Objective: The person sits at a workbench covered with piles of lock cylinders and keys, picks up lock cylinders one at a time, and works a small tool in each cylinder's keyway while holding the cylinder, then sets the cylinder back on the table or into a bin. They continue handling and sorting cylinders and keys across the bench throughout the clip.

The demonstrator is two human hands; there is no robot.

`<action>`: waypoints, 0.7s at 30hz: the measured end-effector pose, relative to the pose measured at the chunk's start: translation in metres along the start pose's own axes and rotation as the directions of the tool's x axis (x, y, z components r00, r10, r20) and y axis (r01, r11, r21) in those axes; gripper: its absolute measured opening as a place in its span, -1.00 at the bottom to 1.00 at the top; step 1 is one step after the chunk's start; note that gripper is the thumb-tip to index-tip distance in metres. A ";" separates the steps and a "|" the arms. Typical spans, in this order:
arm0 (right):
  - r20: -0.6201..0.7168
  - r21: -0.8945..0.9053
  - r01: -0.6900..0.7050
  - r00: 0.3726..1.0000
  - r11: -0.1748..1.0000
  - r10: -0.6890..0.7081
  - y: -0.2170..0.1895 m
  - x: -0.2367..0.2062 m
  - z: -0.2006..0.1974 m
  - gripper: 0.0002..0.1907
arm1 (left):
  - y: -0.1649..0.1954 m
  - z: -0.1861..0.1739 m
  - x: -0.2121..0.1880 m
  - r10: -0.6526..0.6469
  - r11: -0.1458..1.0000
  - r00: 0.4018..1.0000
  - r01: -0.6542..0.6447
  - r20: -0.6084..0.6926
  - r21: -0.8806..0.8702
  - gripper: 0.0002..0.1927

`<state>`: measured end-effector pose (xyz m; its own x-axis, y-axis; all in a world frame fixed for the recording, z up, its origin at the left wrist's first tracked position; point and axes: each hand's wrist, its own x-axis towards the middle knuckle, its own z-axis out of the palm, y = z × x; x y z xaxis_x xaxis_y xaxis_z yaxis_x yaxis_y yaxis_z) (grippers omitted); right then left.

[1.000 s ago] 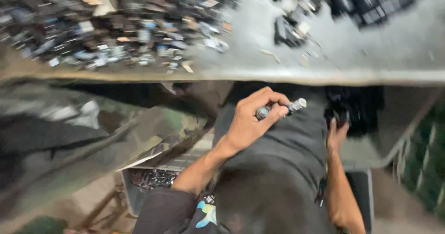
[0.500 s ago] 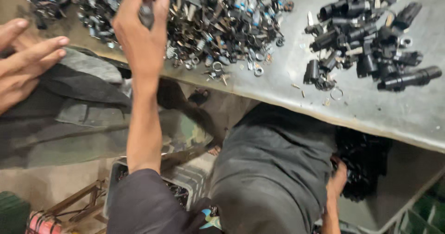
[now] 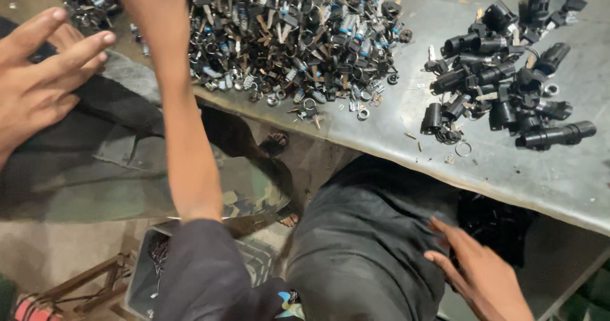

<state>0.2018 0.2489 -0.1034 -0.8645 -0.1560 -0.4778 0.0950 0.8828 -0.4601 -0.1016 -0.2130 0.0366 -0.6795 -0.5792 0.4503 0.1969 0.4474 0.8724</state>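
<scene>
The metal table [image 3: 521, 168] carries a heap of small metal parts [image 3: 298, 35] under the left hand [image 3: 143, 0]; its grip is cropped, so I cannot tell. Reaching blind could scatter pieces. Right hand [image 3: 480, 273] spread beside black cylinders [image 3: 502, 86]; another person's hand [image 3: 38, 79] crowds the left.

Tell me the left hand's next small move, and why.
Probably lower the left hand onto the heap of small metal parts and pinch one piece. It reaches over the heap's left edge, its fingers out of frame, and the right hand lies open by the lap.
</scene>
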 end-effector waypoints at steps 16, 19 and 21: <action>-0.574 -0.398 0.194 0.710 0.897 -0.408 -0.072 0.146 -0.060 -0.49 | -0.005 0.008 -0.358 0.022 0.974 0.260 0.213 0.965 -0.080 -0.84; -0.652 -0.302 0.280 0.637 0.911 -0.412 -0.062 0.138 -0.064 -0.46 | -0.011 0.012 -0.349 -0.080 0.931 0.237 0.366 0.968 -0.012 -0.84; -0.619 -0.282 0.277 0.679 0.919 -0.395 -0.057 0.137 -0.062 -0.46 | -0.014 0.015 -0.343 -0.157 0.867 0.233 0.498 0.960 0.021 -0.84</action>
<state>0.0472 0.2047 -0.0965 -0.9299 -0.1797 0.3209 -0.2912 0.8925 -0.3443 0.1183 -0.0102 -0.1334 -0.8675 0.4486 -0.2148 -0.1828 0.1140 0.9765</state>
